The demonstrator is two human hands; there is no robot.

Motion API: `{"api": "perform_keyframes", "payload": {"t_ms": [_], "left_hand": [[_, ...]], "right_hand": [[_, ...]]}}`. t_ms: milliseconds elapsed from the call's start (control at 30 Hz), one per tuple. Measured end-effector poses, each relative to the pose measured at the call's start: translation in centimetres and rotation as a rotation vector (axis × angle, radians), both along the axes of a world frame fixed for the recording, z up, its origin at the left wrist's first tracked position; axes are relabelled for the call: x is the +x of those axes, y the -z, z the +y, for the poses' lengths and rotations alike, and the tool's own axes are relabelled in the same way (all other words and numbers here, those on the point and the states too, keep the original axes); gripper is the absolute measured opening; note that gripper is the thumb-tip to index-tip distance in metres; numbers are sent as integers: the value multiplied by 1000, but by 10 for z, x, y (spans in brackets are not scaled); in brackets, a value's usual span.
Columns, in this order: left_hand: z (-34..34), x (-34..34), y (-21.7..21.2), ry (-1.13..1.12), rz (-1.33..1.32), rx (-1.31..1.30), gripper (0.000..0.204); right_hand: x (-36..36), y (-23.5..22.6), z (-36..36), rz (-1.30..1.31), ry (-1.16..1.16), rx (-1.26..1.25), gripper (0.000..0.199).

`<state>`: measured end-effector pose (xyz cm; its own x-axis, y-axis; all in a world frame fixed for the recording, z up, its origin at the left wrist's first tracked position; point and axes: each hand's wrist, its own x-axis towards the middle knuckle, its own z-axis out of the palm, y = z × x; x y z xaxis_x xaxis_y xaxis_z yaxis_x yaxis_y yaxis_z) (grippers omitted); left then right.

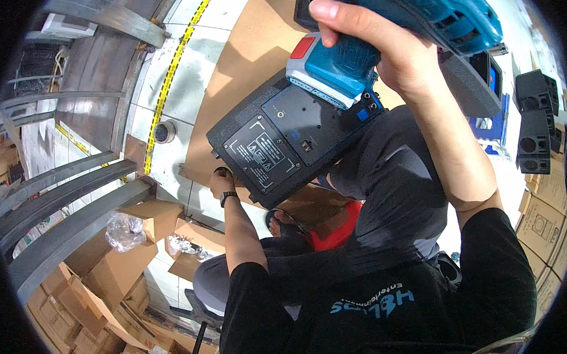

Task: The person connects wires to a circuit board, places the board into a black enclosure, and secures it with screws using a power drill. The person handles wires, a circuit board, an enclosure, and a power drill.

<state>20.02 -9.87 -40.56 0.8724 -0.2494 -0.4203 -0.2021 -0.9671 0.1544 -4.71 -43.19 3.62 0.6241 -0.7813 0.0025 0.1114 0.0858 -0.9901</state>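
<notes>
My right hand (388,51) grips the handle of a blue cordless drill (440,9) near the top of the view. The drill's blue battery pack (333,66) has a red tab and sits right over a black box (288,142). The box is rectangular and shows a flat back panel with a label and small sockets. My left hand (222,181), with a dark watch on the wrist, holds the box at its lower left corner. The drill's tip is out of view. The box rests tilted above my lap.
A brown cardboard sheet (254,47) lies on the pale floor, with a tape roll (164,132) and a yellow-black floor stripe (167,75) beside it. Grey metal beams (65,197) and stacked cartons (106,289) stand left. Black speaker housings (534,124) and more cartons (541,224) stand right.
</notes>
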Motion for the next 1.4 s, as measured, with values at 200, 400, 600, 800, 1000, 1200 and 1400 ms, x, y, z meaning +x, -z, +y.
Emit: {"api": "perform_keyframes", "payload": {"t_ms": [200,400,600,800,1000,1200,1400], "left_hand": [[20,0,-18,-250,-109,-153,31],[3,-8,-134,-478,-25,-909,21],[46,-101,-358,-166,166,-1581,41],[112,-156,-465,-34,57,-1609,19],[143,-190,-483,98,137,-1703,20],[168,-208,-491,253,222,-1719,20],[186,-217,-494,270,359,-1722,19]], "right_hand": [[7,34,-7,14,-163,-309,24],[-11,55,14,50,-470,-111,33],[-68,20,70,247,-746,-424,59],[-145,-34,122,227,-692,-249,85],[-186,-50,148,105,-666,-185,88],[-208,-52,166,63,-659,-260,85],[-227,-51,166,29,-715,-302,79]]}}
